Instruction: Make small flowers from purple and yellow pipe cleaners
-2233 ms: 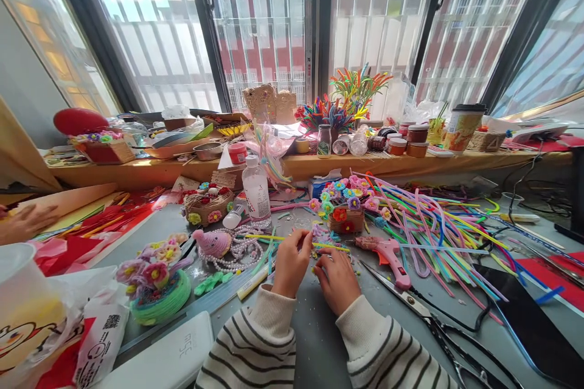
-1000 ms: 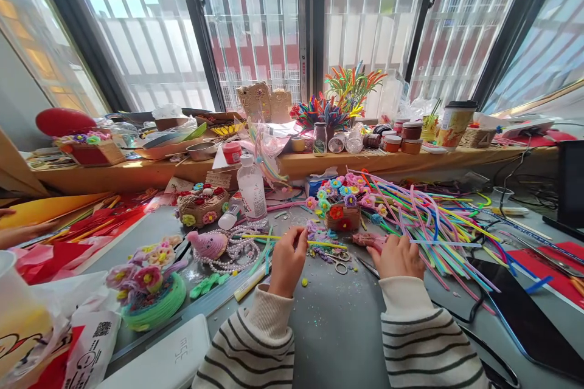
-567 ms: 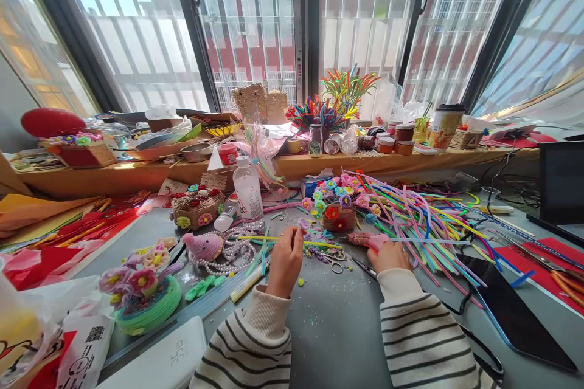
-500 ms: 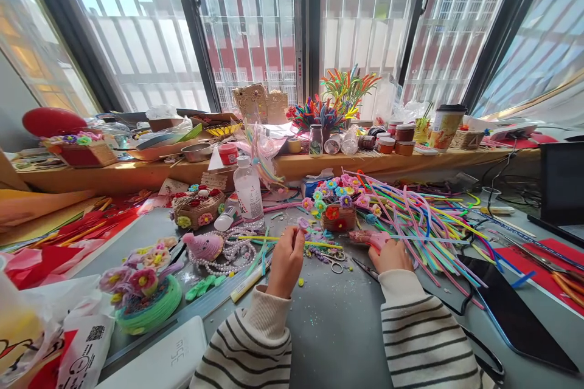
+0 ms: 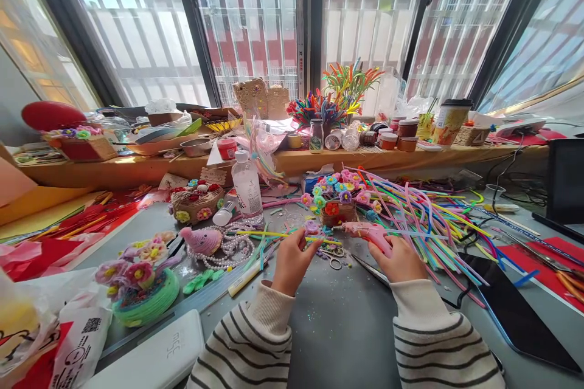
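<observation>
My right hand (image 5: 400, 260) is wrapped round the handle of a pink hot glue gun (image 5: 371, 233), whose nozzle points left. My left hand (image 5: 294, 260) pinches a small purple fuzzy-wire flower (image 5: 312, 228) between thumb and fingers; its stem is hidden. The nozzle is a short way to the right of this flower, apart from it. Just behind both stands a woven basket (image 5: 338, 214) covered with colourful fuzzy flowers. Below the flower lies a pair of small scissors (image 5: 336, 259). Pliers or another pointed tool (image 5: 367, 267) lie partly under my right hand.
Bundled pipe cleaners (image 5: 429, 225) spread to the right, beside a dark phone (image 5: 515, 316). At left are a water bottle (image 5: 247, 188), bead strings (image 5: 241, 250), a pink crocheted toy (image 5: 201, 240), a green flower pot (image 5: 150, 304) and a white power bank (image 5: 155, 349). A crowded ledge (image 5: 292, 165) runs behind.
The glue gun has risen and swung left towards the flower, its nozzle now in plain sight. My left hand has turned, showing the flower at its fingertips.
</observation>
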{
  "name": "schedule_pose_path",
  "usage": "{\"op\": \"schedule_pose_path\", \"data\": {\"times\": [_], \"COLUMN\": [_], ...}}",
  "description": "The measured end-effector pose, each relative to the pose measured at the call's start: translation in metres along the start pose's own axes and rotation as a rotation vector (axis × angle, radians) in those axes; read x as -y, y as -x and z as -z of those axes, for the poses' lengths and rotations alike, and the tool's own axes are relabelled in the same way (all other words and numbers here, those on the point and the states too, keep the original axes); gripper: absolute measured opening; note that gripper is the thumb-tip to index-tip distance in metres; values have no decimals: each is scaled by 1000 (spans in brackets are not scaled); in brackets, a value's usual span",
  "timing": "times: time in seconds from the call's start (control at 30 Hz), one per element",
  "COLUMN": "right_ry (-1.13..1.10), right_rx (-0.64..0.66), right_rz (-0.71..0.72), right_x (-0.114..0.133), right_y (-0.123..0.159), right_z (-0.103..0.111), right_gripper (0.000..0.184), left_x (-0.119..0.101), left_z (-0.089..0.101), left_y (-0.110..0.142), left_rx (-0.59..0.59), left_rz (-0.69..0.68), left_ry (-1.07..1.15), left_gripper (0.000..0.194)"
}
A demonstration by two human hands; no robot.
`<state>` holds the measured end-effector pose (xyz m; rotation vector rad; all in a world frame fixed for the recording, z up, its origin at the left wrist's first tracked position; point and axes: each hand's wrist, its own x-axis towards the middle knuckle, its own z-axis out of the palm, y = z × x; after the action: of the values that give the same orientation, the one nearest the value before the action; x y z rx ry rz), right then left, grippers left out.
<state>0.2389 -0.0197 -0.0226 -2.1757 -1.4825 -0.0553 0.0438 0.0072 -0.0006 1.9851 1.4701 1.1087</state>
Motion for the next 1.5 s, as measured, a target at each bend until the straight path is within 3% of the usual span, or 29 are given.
{"op": "schedule_pose_path", "data": {"times": [0.2, 0.6, 1.5], "right_ry": [-31, -26, -33], "right_rx": [-5, 28, 17], "right_rz": [75, 44, 38], "right_x": [4, 12, 9], "right_y": [6, 11, 11], "right_z": [-2, 5, -3], "right_gripper": [34, 34, 32], "left_x": [5, 4, 6], "left_z": [-8, -8, -9], "left_y": [0, 1, 2], "left_rx": [-6, 7, -16], "left_rz": [-75, -105, -146], "left_ry": [-78, -68, -194], "left_gripper": [28, 23, 27]}}
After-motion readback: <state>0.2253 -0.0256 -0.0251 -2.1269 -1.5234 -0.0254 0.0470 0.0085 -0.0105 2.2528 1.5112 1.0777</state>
